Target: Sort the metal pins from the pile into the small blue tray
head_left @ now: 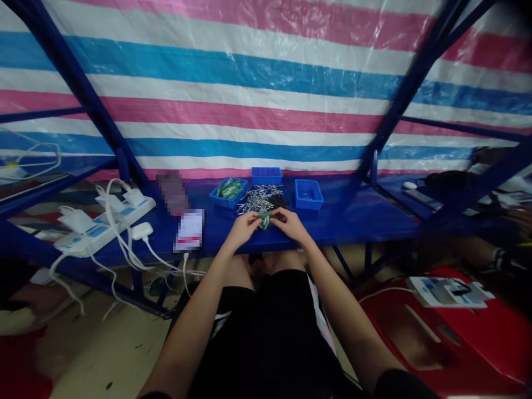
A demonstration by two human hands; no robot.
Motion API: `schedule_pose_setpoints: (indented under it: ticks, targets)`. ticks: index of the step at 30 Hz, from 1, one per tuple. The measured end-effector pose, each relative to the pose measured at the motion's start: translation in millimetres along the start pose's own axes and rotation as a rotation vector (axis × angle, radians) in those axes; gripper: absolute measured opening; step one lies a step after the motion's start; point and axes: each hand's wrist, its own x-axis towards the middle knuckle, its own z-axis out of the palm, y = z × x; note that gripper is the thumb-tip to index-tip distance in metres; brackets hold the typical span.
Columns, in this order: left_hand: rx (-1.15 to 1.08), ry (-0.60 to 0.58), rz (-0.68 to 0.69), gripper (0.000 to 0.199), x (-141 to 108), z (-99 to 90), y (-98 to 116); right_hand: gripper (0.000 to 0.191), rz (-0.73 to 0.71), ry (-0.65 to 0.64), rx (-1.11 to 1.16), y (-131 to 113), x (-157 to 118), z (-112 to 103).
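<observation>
Left grip [243, 228] and right grip [292, 224] pinch one small green packet [265, 221] between them, its ends covered, over the near part of the surface [357, 213]; from the left: one white power strip [97, 233], white cables [185, 261], two blurred items [189, 230], three blue trays [266, 180], green packets [230, 188] in the leftmost, and, just behind the pinched packet, one heap of uncountable silver pins [257, 197] beside black pieces [279, 200]; striped sheeting [249, 122] backs the blue surface

Light was dim and uneven. White glare flecked the striped plastic sheet [266, 83] across the top, while the lower left and right edges sank into shadow. Wide-angle distortion splayed the blue metal posts [68, 69] outward; the upper right corner blackened. The small green packet [265, 221] at centre looked soft, and mosaic blocks masked the phone [190, 230] at centre left.
</observation>
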Motion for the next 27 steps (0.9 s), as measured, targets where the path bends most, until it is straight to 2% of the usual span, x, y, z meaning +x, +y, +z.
schedule_pose_setpoints:
  ticks: [3, 6, 11, 16, 23, 27]
  targets:
    - [-0.082, 0.035, -0.022, 0.018, 0.5, 0.5, -0.4, 0.025, -0.014, -0.051, 0.036, -1.4, -1.3, -0.5]
    - [-0.086, 0.029, 0.012, 0.015, -0.3, 1.2, 0.9, 0.02, -0.034, -0.105, 0.04, -1.3, -1.5, -0.6]
    - [0.068, -0.065, 0.111, 0.026, -4.1, 2.5, 8.3, 0.013, -0.046, -0.059, 0.033, -0.4, -1.5, -1.1]
    - [0.224, -0.05, 0.174, 0.03, -6.4, 2.4, 14.3, 0.017, -0.057, 0.018, -0.035, -1.0, -2.2, -1.4]
    - [0.329, 0.017, 0.181, 0.024, -3.8, 1.4, 6.8, 0.018, -0.138, -0.057, -0.15, 2.1, -3.4, 1.0]
    - [0.455, 0.008, 0.173, 0.023, -4.1, 0.3, 6.0, 0.022, -0.134, -0.071, -0.199, 5.7, -2.9, 2.6]
